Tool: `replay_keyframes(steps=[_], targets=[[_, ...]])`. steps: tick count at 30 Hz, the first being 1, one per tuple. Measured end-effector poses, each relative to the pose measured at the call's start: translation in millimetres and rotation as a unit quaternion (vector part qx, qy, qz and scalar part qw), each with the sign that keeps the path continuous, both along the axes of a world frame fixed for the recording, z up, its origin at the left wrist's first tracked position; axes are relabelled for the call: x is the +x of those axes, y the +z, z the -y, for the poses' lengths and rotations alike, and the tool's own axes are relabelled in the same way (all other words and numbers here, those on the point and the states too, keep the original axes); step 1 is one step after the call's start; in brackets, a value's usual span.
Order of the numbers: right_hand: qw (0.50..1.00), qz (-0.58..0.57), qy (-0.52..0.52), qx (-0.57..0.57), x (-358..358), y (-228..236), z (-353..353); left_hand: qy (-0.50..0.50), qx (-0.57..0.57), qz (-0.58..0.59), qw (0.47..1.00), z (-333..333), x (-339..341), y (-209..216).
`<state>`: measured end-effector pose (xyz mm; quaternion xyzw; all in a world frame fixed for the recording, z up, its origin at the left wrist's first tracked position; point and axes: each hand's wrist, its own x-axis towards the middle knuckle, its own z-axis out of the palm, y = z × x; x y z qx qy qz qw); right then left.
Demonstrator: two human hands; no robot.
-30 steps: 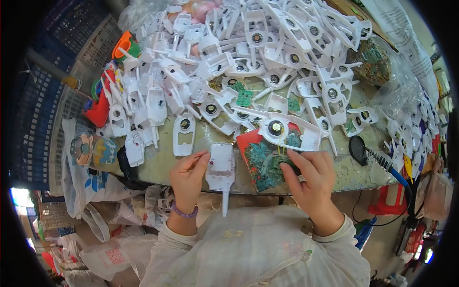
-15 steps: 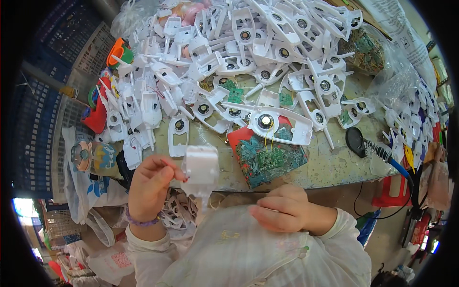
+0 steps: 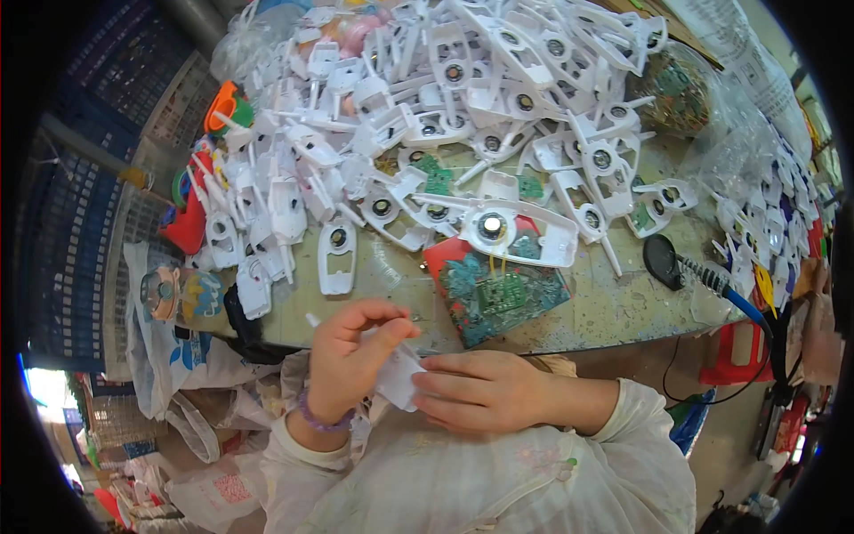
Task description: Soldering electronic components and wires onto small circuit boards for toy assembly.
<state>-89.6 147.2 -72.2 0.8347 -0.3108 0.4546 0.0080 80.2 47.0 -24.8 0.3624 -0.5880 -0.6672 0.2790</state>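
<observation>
A white plastic casing point(image 3: 398, 383) is between my two hands, just off the table's near edge. My left hand point(image 3: 354, 360) is closed around it, covering its middle, and a thin white tip shows beyond the knuckles. The left thumb and forefinger meet in a pinch; whatever lies between them is too small to make out. The fingers of my right hand point(image 3: 480, 392) press together on the casing's other end. Beyond them, a white casing with a round speaker point(image 3: 525, 233) rests on a red-and-teal block, wired to a green circuit board point(image 3: 503, 294).
White casings point(image 3: 463, 80) are heaped over the far table. A soldering iron with a coiled spring guard point(image 3: 703, 274) and blue handle lies at right, its cable hanging down. On the left stand a clear jar point(image 3: 182, 294) and an orange tape dispenser point(image 3: 224, 107).
My left hand has moved right and down, bringing the casing toward my right hand and tilting it. My right hand has shifted left, and its fingers now touch the casing.
</observation>
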Motion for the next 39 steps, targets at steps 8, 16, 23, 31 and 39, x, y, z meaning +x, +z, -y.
replay_keyframes(steps=[8, 16, 23, 31, 39], targets=[[0.966, 0.006, -0.257, -0.029, -23.9, 28.5, 6.8, -0.073, -0.054, 0.011, 0.996, -4.6, -5.3, -22.7], [0.966, -0.012, -0.257, 0.026, -23.9, 27.5, 5.1, -0.096, -0.059, 0.002, 0.994, -1.2, -8.5, -24.9], [0.982, -0.024, -0.185, 0.009, -7.1, 13.3, -4.6, -0.002, -0.246, 0.042, 0.968, 1.0, -17.6, -33.2], [0.892, 0.032, -0.440, 0.102, -33.1, 20.0, -8.0, -0.012, -0.382, 0.065, 0.922, 3.2, -25.0, -28.1], [0.937, 0.031, -0.348, 0.016, -33.4, 21.8, -7.5, -0.087, -0.540, 0.029, 0.836, 10.5, -34.9, -21.7]])
